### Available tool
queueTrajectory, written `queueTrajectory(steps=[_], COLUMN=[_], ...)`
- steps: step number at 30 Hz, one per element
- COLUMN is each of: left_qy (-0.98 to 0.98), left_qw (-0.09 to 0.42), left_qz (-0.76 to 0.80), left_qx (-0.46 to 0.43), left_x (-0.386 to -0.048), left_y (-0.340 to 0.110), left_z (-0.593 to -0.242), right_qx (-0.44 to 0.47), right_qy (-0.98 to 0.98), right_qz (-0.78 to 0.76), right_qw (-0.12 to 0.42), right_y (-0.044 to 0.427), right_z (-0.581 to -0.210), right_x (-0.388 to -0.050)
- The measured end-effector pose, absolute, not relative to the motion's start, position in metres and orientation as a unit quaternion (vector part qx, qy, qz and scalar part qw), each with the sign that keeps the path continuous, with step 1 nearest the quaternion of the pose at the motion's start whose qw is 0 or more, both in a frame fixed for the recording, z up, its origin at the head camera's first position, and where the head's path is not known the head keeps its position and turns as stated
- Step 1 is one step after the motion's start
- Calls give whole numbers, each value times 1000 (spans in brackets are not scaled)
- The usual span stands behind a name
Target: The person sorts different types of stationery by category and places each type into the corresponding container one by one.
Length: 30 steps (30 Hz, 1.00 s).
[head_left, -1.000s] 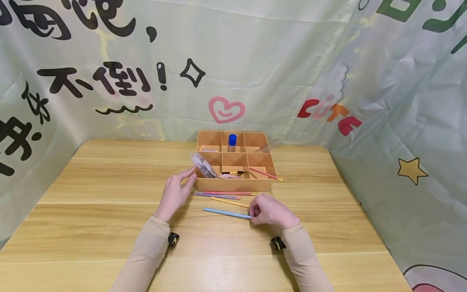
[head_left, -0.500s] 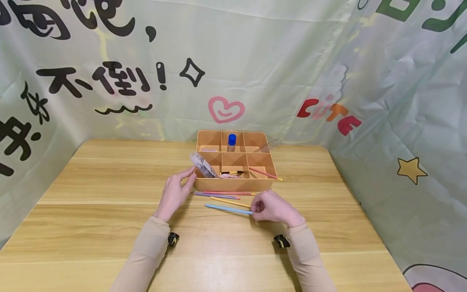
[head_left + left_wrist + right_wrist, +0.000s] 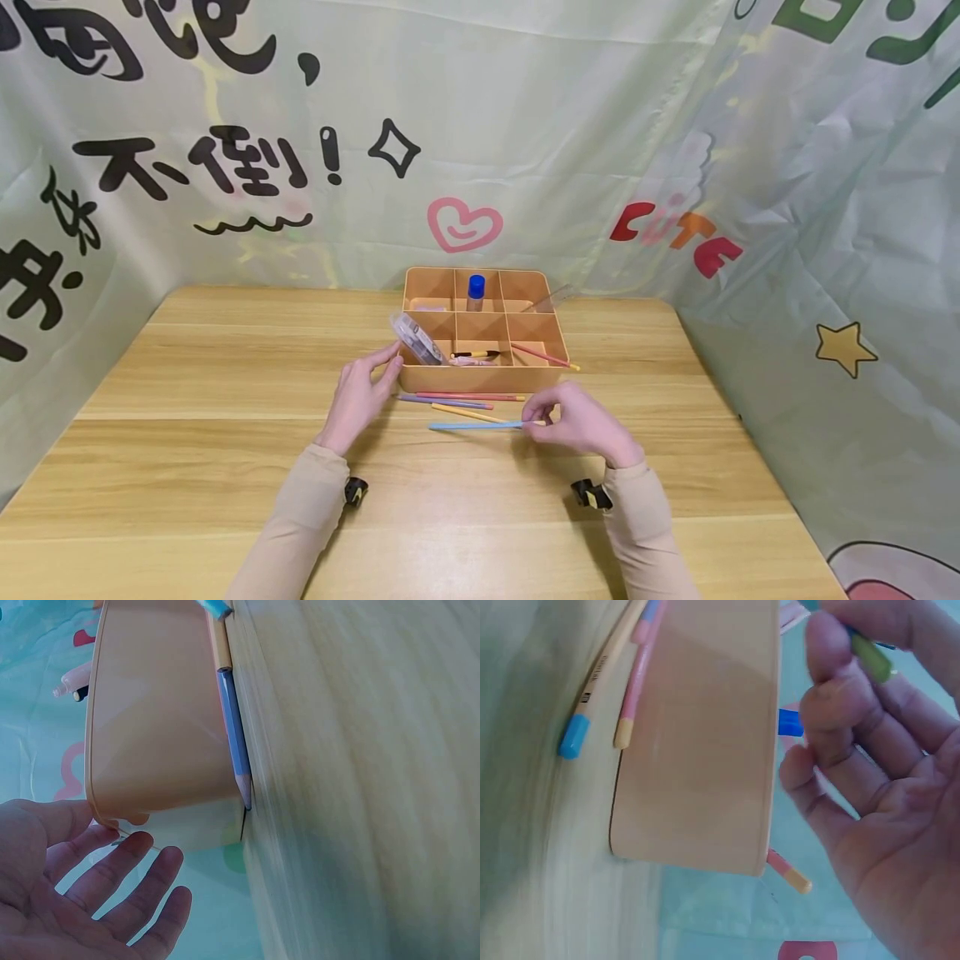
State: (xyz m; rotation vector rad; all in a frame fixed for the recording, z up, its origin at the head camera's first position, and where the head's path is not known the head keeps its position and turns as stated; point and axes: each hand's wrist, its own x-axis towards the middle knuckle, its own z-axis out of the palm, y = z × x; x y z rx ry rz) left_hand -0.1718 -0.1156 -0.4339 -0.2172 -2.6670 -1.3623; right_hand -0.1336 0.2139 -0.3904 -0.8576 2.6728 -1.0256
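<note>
Blue pencil (image 3: pixel 472 427) raised since earlier frame.
My right hand (image 3: pixel 581 423) pinches its right end, shaft extending left; my left hand (image 3: pixel 358 402), fingers spread, touches the organizer (image 3: pixel 480 381).

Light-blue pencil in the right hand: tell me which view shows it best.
The head view: most of the light-blue pencil extends clear of the right hand. The right wrist view catches mainly its green end; the left wrist view, just a short piece at the top edge.
</note>
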Motion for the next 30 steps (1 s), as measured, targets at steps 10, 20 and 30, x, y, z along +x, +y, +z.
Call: queueTrajectory(steps=[10, 20, 30], left_qy=[-886, -887, -886], left_qw=[74, 76, 79], left_qz=[-452, -451, -451], left_qx=[-71, -71, -72], left_x=[-171, -171, -171], left_y=[-115, -115, -115], left_z=[-433, -433, -432], right_qx=[-302, -319, -322], right_qy=[859, 796, 717], right_qz=[-413, -510, -602], right_qw=[-16, -70, -139], right_y=[218, 220, 224], right_z=[-386, -384, -380], right_x=[-130, -130, -128])
